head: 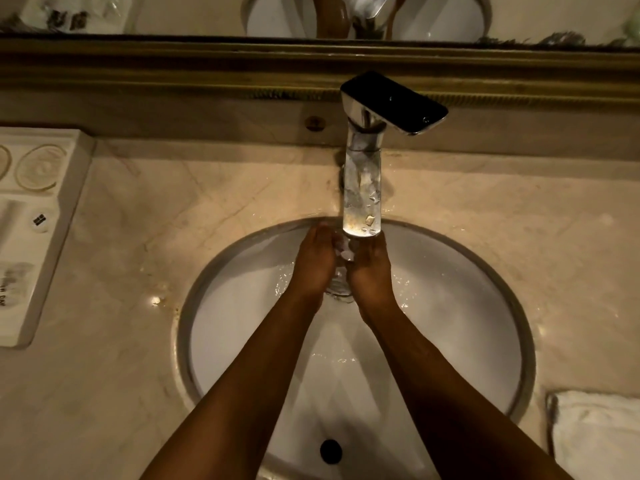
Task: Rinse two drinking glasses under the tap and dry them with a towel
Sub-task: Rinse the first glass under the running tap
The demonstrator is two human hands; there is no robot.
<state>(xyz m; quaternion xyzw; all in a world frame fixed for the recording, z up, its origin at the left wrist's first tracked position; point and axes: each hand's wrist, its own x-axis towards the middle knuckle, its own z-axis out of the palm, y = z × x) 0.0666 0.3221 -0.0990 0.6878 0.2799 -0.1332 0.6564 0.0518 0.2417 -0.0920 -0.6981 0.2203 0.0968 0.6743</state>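
A clear drinking glass [341,271] is pressed between my two palms over the white sink basin [467,323], mostly hidden by my fingers. My left hand [313,265] grips its left side and my right hand [370,275] grips its right side. Both hands sit directly beneath the chrome tap spout [362,192], and water splashes around them and ripples in the basin. The tap's dark lever handle [394,102] points to the right. A folded white towel [595,434] lies on the counter at the lower right. A second glass is not in view.
The beige marble counter [173,220] surrounds the round basin. A white tray [34,220] with round coasters and small packets sits at the left edge. A gold-framed mirror [207,64] runs along the back wall. The basin's dark overflow hole [330,451] is near me.
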